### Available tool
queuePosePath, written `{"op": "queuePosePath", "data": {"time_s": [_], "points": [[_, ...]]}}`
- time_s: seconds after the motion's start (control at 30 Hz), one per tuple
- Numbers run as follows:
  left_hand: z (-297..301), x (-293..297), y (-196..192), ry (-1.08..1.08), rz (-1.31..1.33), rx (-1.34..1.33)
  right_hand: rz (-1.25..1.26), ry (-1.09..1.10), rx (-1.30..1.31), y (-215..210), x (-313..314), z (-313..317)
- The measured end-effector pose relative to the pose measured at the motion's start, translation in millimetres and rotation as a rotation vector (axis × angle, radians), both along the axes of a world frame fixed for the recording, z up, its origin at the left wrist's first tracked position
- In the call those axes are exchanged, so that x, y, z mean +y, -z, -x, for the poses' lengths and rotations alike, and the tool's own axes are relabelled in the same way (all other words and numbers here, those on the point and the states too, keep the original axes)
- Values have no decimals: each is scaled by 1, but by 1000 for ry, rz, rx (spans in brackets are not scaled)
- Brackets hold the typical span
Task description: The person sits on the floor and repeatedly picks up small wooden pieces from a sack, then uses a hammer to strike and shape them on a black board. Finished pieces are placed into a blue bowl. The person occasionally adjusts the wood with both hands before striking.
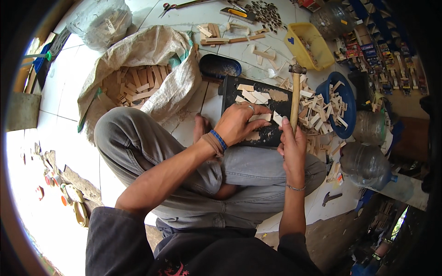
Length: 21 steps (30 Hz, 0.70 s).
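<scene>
My left hand [241, 122] pinches a small flat wooden piece [261, 117] between thumb and fingers, low over a dark board [230, 87] in front of my crossed legs. Beside it, my right hand [293, 145] is closed around the lower handle of a hammer [295, 94], whose metal head points away from me. A second wooden piece, with a slanted end [277, 118], touches my right thumb tip, close to the first piece. Several loose wooden pieces [251, 96] and some sawdust lie on the board's far part.
A woven sack [182, 87] of wood offcuts stands left. Right of the board are a wood pile [313, 110], a blue basin [352, 106] and a plastic bottle [366, 163]. Beyond lie a blue tray [220, 60], yellow tub [322, 48], saw [237, 14] and scissors [172, 6].
</scene>
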<state>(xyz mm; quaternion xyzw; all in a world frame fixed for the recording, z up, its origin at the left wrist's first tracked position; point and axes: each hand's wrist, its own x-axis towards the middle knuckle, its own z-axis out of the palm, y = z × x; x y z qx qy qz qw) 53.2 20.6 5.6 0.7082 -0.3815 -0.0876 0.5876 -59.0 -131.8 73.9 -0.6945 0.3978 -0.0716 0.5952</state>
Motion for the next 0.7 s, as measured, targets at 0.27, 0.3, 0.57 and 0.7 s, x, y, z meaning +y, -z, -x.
{"op": "queuePosePath", "data": {"time_s": [0.27,0.3,0.57,0.7], "points": [[0,0,2,-10,9,1,-1,-50,11,4,2,0],[0,0,3,-9,6,7,-7,-43,17,4,2,0],[-1,-2,4,-25,57,-26,17,-57,49,5,5,1],[-1,0,3,1,-5,-1,18,-51,59,5,5,0]]}}
